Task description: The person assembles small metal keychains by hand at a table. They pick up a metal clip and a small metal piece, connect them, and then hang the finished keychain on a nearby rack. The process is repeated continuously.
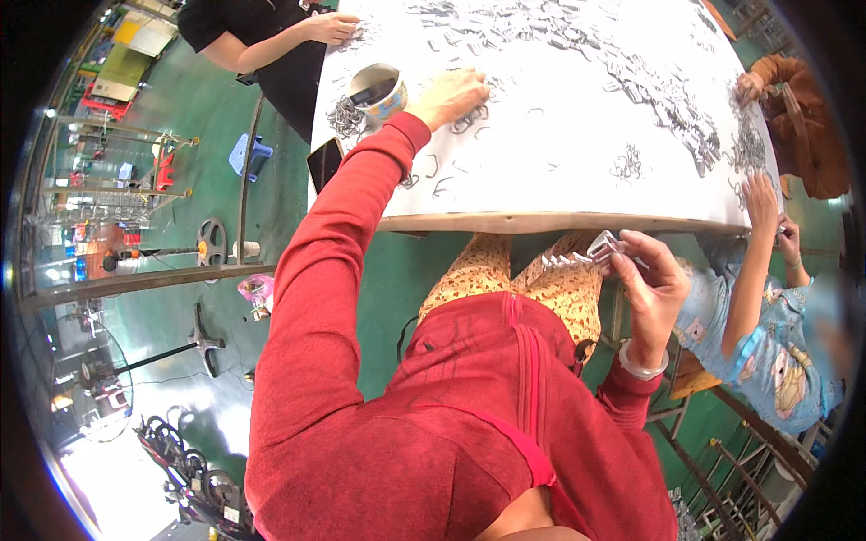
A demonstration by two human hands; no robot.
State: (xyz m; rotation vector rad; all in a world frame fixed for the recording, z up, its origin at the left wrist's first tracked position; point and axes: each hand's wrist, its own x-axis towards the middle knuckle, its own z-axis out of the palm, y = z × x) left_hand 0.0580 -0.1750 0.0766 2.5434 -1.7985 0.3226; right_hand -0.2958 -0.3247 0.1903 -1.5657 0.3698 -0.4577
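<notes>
My left hand [454, 95] reaches out over the white table [559, 194] and rests on a small heap of bent grey wire clips [469, 119], fingers curled onto them. My right hand [648, 270] is held near my lap, just below the table's front edge, pinching a row of stacked metal clips [585, 253] that juts to the left. Both arms are in red sleeves, and a pale bracelet circles my right wrist.
A round tin [379, 88] stands left of my left hand, next to another clip pile [344, 115]. Several clip heaps [672, 99] cover the far table. Other people's hands work at the top left [332, 27] and right [762, 194]. A dark phone [324, 162] lies at the table's left edge.
</notes>
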